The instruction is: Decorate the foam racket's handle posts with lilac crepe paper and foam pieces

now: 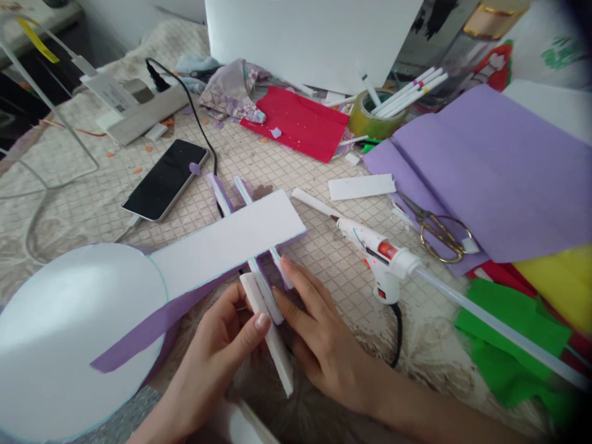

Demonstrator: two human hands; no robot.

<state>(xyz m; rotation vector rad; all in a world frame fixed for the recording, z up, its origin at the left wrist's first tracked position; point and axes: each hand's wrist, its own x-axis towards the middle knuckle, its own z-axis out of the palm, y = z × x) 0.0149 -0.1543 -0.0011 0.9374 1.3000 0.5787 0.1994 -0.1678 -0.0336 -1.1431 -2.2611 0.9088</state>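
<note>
My left hand (222, 348) pinches a narrow white foam-board strip (267, 336) between thumb and fingers. The strip tilts close beside the purple-edged crossbars (264, 290) of a white board cut-out. This cut-out has a large round disc (78, 314) and a long rectangular arm (226, 243), with purple covering along the edges. A loose purple band (134, 336) lies across the disc. My right hand (319, 317) has its fingers closed around the near ends of the crossbars; its thumb is hidden. Right of that hand lies a white glue gun (377, 253) with a long glue stick.
A phone (166, 179) and power strip (139, 114) are at the back left. Scissors (441, 237) and purple sheets (504, 166) lie right, near green pieces (513, 339). Behind are a red sheet (300, 120) and a tape roll (377, 117) holding pens.
</note>
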